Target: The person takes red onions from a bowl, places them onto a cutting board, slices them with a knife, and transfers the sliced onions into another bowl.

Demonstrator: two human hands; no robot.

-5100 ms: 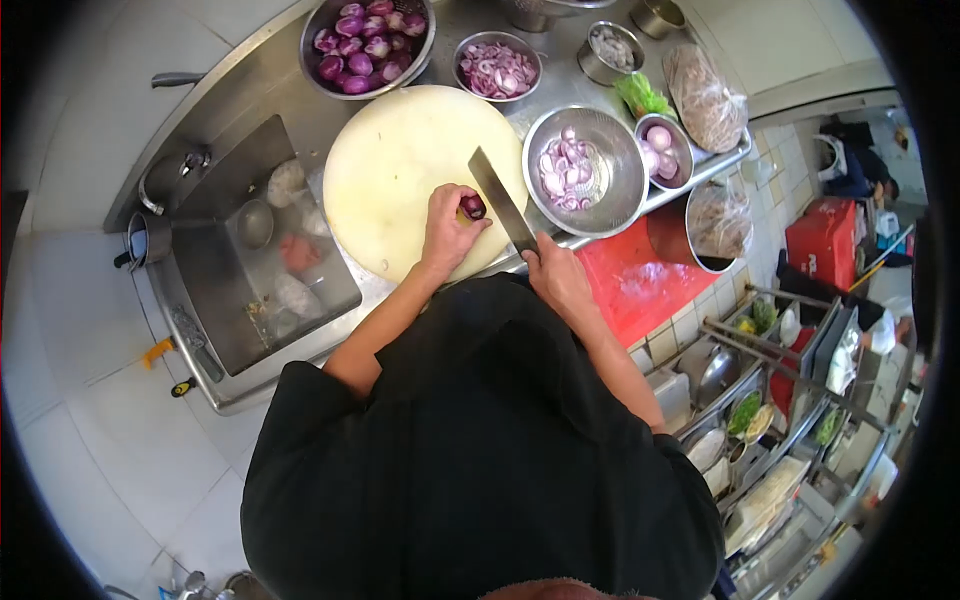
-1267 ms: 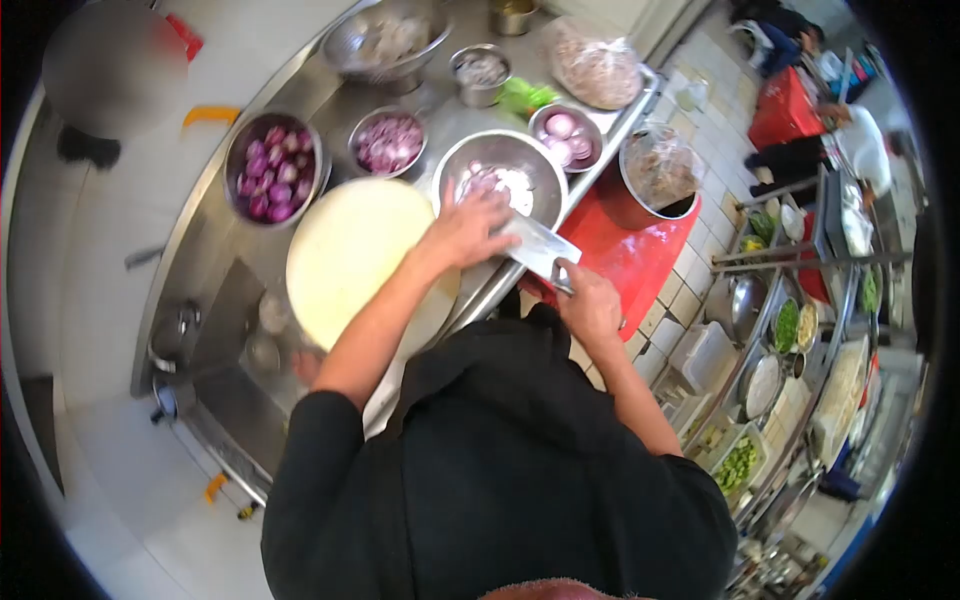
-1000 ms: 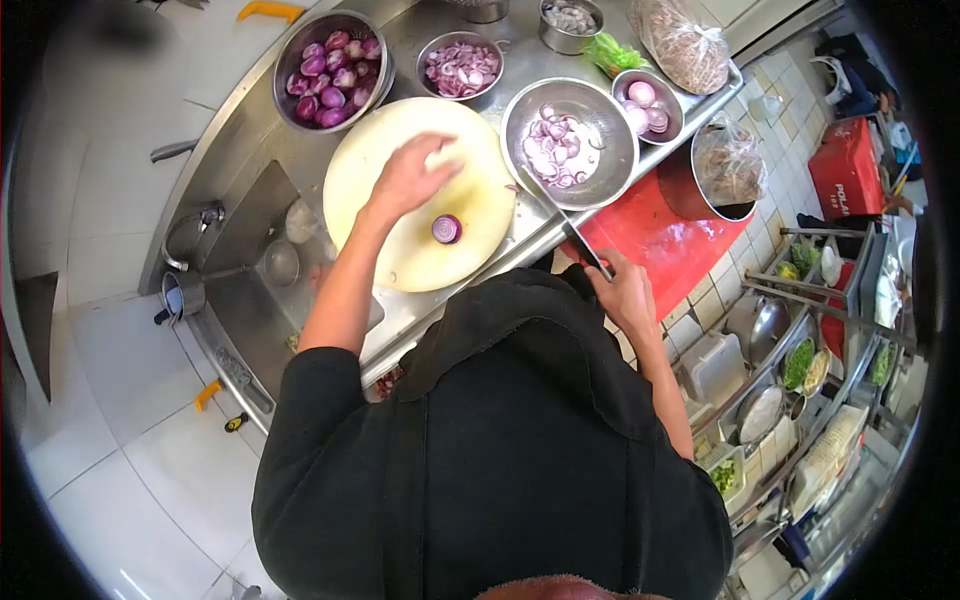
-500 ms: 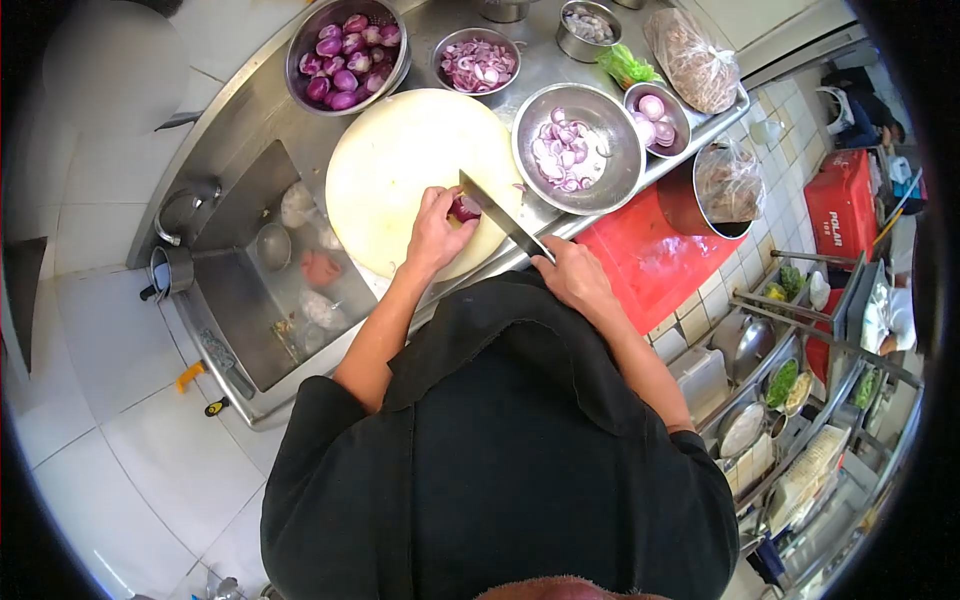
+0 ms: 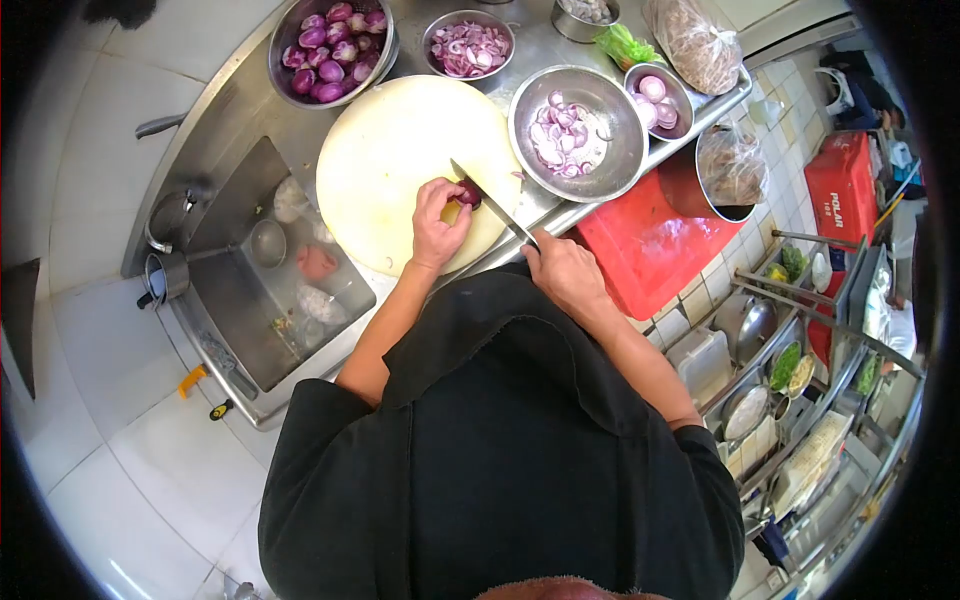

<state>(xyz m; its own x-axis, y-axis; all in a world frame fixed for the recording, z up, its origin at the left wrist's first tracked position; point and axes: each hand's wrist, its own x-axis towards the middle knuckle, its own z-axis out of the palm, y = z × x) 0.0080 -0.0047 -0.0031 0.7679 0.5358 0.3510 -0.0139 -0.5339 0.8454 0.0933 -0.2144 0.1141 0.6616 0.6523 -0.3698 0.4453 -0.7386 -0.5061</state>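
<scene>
On the round pale cutting board (image 5: 385,150), my left hand (image 5: 439,225) grips a red onion (image 5: 467,194), fingers curled over its left side. My right hand (image 5: 568,268) is closed round the handle of a kitchen knife (image 5: 497,211). The blade points up and to the left, and lies against the onion's right side. To the right of the board, a large steel bowl (image 5: 625,130) holds sliced onion rings (image 5: 566,138). A small scrap of onion lies near the board's right edge.
Behind the board stand a colander of whole red onions (image 5: 335,55) and a bowl of sliced onion (image 5: 468,48). A sink (image 5: 225,315) lies left. At right are a small bowl of peeled onions (image 5: 655,100), a red surface (image 5: 640,245) and a pot (image 5: 683,185).
The view has shifted slightly. The knife's blade and my left fingers have changed angle a little around the onion. Both hands keep hold of what they held.
</scene>
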